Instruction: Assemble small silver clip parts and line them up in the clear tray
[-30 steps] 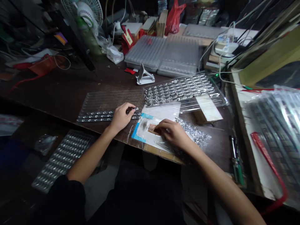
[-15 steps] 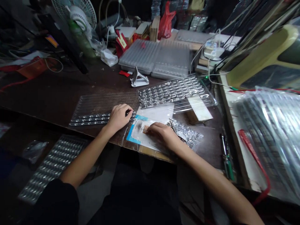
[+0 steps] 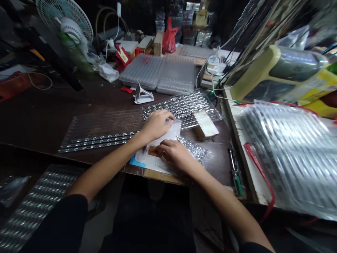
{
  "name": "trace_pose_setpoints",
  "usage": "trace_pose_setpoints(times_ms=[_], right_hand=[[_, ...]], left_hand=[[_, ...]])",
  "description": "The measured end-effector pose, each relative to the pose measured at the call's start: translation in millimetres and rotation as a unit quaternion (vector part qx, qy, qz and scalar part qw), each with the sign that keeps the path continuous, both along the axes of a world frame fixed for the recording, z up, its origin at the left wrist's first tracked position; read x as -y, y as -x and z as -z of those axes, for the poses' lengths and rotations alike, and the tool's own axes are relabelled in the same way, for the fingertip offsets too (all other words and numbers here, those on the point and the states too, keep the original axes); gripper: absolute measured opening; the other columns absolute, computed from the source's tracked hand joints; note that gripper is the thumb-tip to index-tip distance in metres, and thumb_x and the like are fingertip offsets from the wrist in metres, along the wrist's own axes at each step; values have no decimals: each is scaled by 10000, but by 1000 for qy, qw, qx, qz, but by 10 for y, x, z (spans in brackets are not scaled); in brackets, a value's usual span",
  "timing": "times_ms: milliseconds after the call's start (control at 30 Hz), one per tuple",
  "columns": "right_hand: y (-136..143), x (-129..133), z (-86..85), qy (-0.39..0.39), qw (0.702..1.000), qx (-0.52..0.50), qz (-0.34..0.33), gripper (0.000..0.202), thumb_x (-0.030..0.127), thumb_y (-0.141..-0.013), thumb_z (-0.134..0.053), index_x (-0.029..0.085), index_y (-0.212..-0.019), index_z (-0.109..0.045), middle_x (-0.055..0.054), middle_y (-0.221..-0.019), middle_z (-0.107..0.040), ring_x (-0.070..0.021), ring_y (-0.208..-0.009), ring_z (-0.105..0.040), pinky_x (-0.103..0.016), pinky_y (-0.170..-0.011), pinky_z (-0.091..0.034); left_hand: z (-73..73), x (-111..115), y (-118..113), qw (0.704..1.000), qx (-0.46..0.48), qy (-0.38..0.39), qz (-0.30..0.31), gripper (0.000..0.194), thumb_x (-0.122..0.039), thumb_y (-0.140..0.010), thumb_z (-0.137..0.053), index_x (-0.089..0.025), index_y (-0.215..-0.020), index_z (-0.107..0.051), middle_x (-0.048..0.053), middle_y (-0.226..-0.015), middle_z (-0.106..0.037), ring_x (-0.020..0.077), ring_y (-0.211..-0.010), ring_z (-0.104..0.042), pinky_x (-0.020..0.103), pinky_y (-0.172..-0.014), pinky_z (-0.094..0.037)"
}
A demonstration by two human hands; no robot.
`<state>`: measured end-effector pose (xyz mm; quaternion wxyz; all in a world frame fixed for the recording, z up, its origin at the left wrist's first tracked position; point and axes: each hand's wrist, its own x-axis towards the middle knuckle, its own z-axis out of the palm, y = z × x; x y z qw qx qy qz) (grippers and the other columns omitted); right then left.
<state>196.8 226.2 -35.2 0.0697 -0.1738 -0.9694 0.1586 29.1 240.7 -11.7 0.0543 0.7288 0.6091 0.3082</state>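
Note:
My left hand reaches over the near left edge of a clear ribbed tray filled with rows of shiny metal strips. Its fingers are curled; whatever they pinch is hidden. My right hand is closed, fingertips down beside a small brown block on a white sheet with blue tape. I cannot make out what it holds. Just right of it lies a heap of small shiny metal parts on clear plastic. A second ribbed tray at left has several strips along its near side.
A white-topped block rests at the filled tray's near right corner. Behind are a white stand and stacked clear trays. Green-handled pliers lie at right, beside a pile of bagged strips. A fan stands back left.
My left hand has moved from the strips in the left tray rightward to the filled tray. My right hand stays by the brown block. The whole view has shifted, with more of the right side showing.

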Motion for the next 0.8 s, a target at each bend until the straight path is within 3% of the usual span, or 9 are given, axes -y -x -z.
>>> trace_pose_setpoints(times_ms=[100,233,467,533,633,733,800], right_hand=[[-177,-90,-96,-11,997,48,60,229,274,-905,-639,151,-1085,-710,-92,-1025,-677,-218,-924,-607,-310,-796,-422],[-298,-151,-155,28,993,97,66,186,201,-868,-626,162,-1016,-731,-82,-999,-693,-201,-892,-628,-279,-779,-432],[-268,-151,-144,60,992,96,62,206,121,-883,-564,150,-1008,-725,-84,-1005,-711,-190,-897,-648,-259,-778,-447],[-280,-175,-126,77,992,81,65,196,142,-921,-555,144,-1025,-721,-89,-1010,-704,-180,-883,-652,-254,-770,-456],[-312,-224,-71,109,992,17,52,198,183,-961,-554,135,-1056,-720,-101,-1035,-688,-165,-897,-651,-247,-811,-472],[-333,-253,-16,130,990,-21,51,185,161,-949,-570,135,-1021,-738,-94,-1010,-700,-168,-888,-659,-258,-832,-485],[-331,-251,-2,144,988,-15,46,174,114,-909,-603,155,-978,-757,-73,-970,-722,-171,-855,-670,-260,-799,-494]], left_hand=[[-63,-459,-472,998,2,-15,62,191,-186,-895,-558,-187,-1014,-708,38,-1102,-682,214,-1059,-587,356,-991,-432],[-46,-916,-905,998,-30,-19,52,250,-191,-902,-557,-177,-1105,-702,75,-1135,-650,241,-1095,-557,364,-980,-438],[-38,-1230,-1146,996,-84,-26,30,171,-266,-926,-591,-145,-962,-706,100,-1084,-633,268,-1092,-552,369,-899,-457],[-65,-1194,-1111,997,-63,-29,37,143,-245,-925,-598,-137,-944,-691,98,-1077,-636,257,-1071,-567,359,-886,-459],[-105,-948,-957,995,53,-50,75,92,-215,-935,-582,-142,-948,-636,70,-1024,-655,195,-967,-605,313,-851,-465],[-88,-466,-693,976,183,-51,110,59,-199,-944,-538,-155,-941,-576,39,-922,-660,132,-848,-612,256,-794,-473],[-15,-75,-476,968,232,-26,92,63,-209,-932,-531,-159,-956,-561,45,-928,-654,125,-838,-607,246,-775,-480]])
